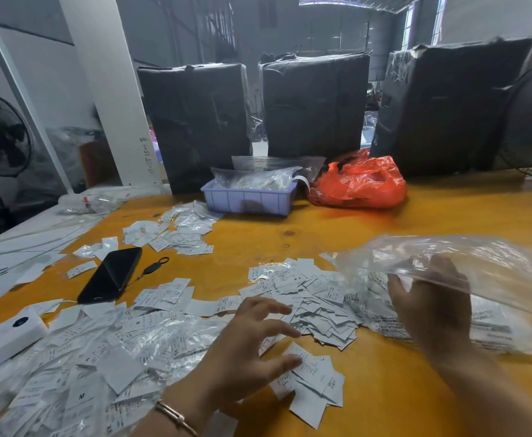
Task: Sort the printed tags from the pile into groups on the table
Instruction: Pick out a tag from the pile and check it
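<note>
White tags (313, 305), orange table (416, 222), lavender bin (247, 200), red bag (359, 184).

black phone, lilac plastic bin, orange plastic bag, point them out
black phone (111, 275), head view, middle of its dark screen
lilac plastic bin (247, 201), head view, ribbed front wall
orange plastic bag (360, 184), head view, crumpled front

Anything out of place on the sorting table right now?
Yes: a black phone with a key loop beside it lies among the tag piles, and loose tags overlap empty clear sleeves at front left, so groups blur together.
</note>
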Tool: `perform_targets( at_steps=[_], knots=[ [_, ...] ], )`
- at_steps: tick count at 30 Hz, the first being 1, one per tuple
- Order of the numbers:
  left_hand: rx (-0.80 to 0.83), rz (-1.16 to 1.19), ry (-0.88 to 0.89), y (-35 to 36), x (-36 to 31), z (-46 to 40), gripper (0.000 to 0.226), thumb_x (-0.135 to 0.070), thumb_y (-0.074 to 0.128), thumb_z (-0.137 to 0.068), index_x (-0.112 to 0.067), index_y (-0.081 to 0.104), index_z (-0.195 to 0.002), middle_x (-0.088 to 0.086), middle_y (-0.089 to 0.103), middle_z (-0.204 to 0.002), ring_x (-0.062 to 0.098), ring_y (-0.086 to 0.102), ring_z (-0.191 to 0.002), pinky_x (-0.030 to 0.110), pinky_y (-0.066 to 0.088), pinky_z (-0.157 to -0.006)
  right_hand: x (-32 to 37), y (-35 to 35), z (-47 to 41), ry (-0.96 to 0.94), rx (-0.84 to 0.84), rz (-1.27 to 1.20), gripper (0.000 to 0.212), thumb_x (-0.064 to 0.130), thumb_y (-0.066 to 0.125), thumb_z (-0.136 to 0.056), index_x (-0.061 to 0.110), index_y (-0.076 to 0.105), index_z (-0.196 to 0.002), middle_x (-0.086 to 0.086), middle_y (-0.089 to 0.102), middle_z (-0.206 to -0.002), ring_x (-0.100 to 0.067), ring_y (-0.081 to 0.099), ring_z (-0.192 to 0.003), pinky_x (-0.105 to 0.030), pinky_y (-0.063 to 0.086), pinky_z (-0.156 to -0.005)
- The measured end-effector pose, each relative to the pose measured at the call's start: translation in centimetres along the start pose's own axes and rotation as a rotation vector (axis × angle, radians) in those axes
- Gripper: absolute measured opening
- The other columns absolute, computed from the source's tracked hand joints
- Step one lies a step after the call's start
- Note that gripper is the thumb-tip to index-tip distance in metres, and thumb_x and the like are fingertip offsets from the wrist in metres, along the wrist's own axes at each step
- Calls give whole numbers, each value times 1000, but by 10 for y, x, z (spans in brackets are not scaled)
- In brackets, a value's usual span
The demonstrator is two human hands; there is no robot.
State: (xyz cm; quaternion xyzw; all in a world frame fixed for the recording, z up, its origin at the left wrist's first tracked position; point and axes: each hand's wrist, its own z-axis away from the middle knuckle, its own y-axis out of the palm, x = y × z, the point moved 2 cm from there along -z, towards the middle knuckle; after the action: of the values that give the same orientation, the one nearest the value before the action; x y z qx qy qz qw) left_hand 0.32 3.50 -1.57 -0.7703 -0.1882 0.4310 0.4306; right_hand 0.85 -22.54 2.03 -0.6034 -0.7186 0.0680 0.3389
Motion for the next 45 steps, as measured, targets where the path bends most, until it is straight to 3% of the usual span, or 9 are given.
perform_targets(
  at_steps=[4, 6, 9, 15, 18, 22, 35, 41, 45],
  knots=[
    [-60, 301, -96, -4, -1, -1, 32, -49, 66, -84, -44, 64, -116, -30, 54, -123, -5, 52, -116, 15, 50, -85, 25, 5, 16, 257, 586, -651, 10, 10, 70, -82, 15, 73, -74, 2, 67, -60, -6, 58, -53, -13, 41, -50],
    [-59, 469, -169, -7, -3, 0, 38, -41, 71, -85, -45, 60, -120, -26, 61, -120, -2, 61, -108, 22, 56, -81, 40, 9, 31, 436, 892, -933, 8, 11, 70, -82, 16, 76, -80, -4, 71, -70, -5, 57, -54, -12, 41, -50],
    [16, 652, -223, -8, -6, 1, 52, -37, 75, -80, -36, 55, -128, -14, 70, -112, 8, 67, -101, 24, 56, -75, 55, 11, 45, 471, 1060, -1057, 8, 13, 71, -80, 15, 76, -86, -11, 71, -76, -10, 54, -57, -20, 39, -52],
    [13, 734, -247, -11, -6, 4, 17, -4, 73, -84, -12, 74, -98, 7, 72, -77, 16, 66, -70, 22, 52, -66, 59, 10, 51, 413, 1049, -1026, 6, 14, 72, -81, 10, 75, -84, -12, 71, -72, -16, 56, -59, -24, 42, -54],
    [-64, 677, -274, -14, -4, 3, 7, -3, 72, -84, -9, 76, -83, 6, 71, -71, 13, 64, -66, 19, 50, -62, 54, 12, 47, 148, 908, -549, 11, 30, 71, -83, 20, 70, -77, 1, 69, -71, -9, 59, -61, -33, 49, -63],
    [-169, 616, -290, -20, 0, 4, 8, -6, 73, -84, -10, 73, -77, 3, 70, -67, 11, 65, -63, 18, 52, -62, 54, 13, 52, -21, 1030, -177, 36, 59, 75, -63, 31, 61, -81, 11, 58, -81, -1, 53, -73, -25, 43, -61],
    [-165, 766, -320, -22, 2, 3, 21, -7, 72, -73, -2, 62, -90, 10, 76, -86, 26, 74, -81, 26, 56, -68, 60, 21, 62, -74, 1091, -240, 38, 57, 75, -60, 33, 55, -81, 14, 52, -87, 1, 48, -78, -19, 41, -64],
    [-144, 833, -343, -23, -1, 4, 25, -3, 79, -74, -12, 75, -96, 13, 74, -84, 25, 72, -79, 26, 57, -68, 62, 21, 64, -51, 1125, -266, 30, 46, 80, -63, 32, 55, -72, 12, 55, -87, -2, 52, -81, -24, 46, -72],
    [-136, 851, -345, -22, -4, 4, 16, -25, 71, -80, -11, 77, -85, 13, 75, -82, 25, 73, -79, 27, 59, -70, 63, 18, 62, -53, 1097, -179, 35, 52, 76, -63, 31, 53, -79, 13, 51, -88, -4, 49, -81, -23, 42, -67]
  ],
)
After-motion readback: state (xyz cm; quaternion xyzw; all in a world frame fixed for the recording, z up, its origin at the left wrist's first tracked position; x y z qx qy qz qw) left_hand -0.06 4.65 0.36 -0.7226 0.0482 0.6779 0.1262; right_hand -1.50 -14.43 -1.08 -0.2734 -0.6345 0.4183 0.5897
